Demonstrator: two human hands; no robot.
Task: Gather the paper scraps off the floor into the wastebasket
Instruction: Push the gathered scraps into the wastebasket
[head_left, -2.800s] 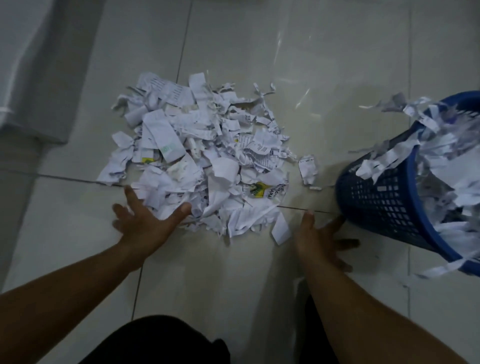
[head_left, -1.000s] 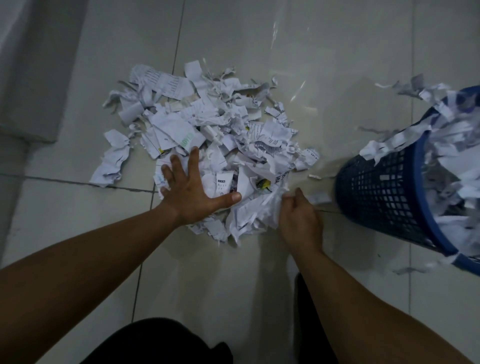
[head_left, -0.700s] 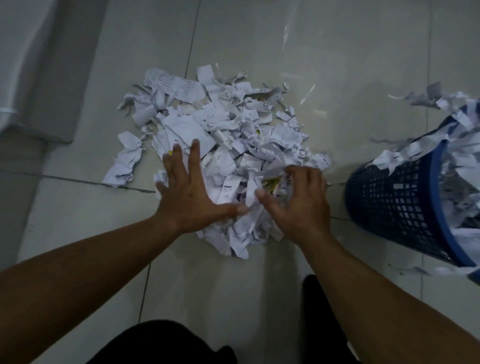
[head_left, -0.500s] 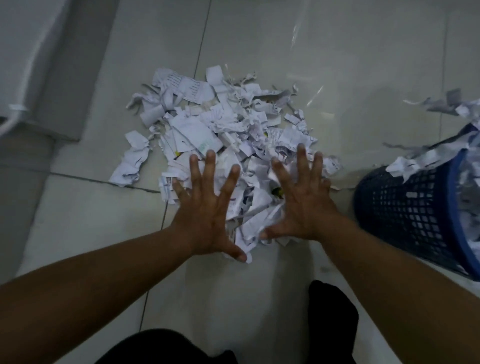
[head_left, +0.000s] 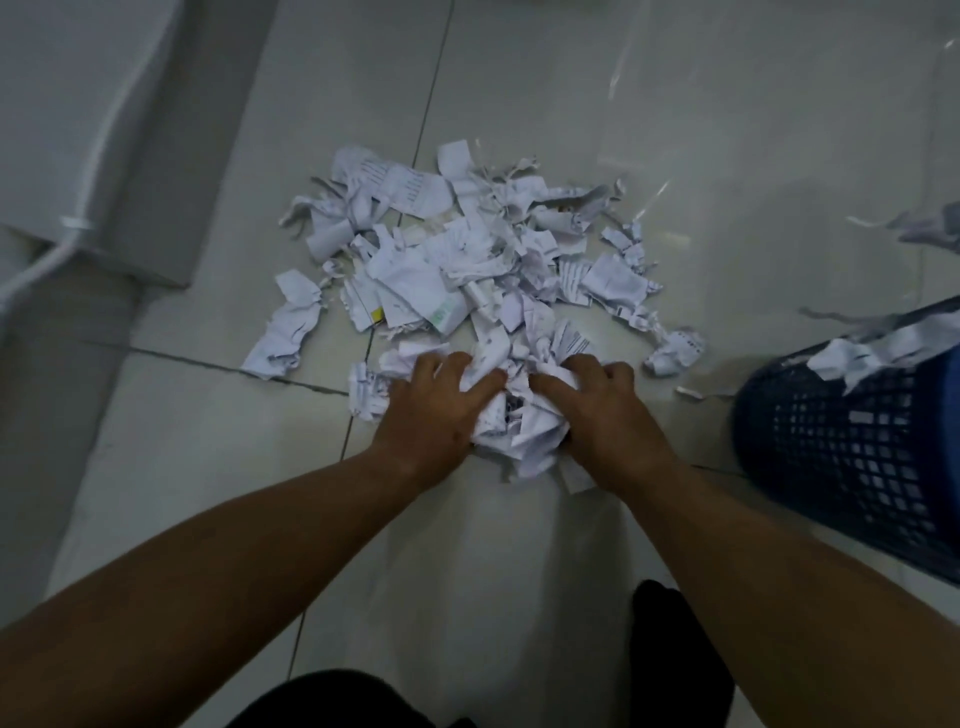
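Paper scraps (head_left: 467, 270) heaped on the floor (head_left: 727, 156), mostly untouched toward 12 o'clock. A wad (head_left: 519, 431) at the heap's 6 o'clock is squeezed between left hand (head_left: 431, 410) and right hand (head_left: 602, 410), fingers curled in. Wastebasket (head_left: 841, 447) at 3 o'clock, brimming.

Risk: the loose wad sheds bits in transit, and the overfull rim spills.

Half a second back, both hands lay flat, fingers splayed.
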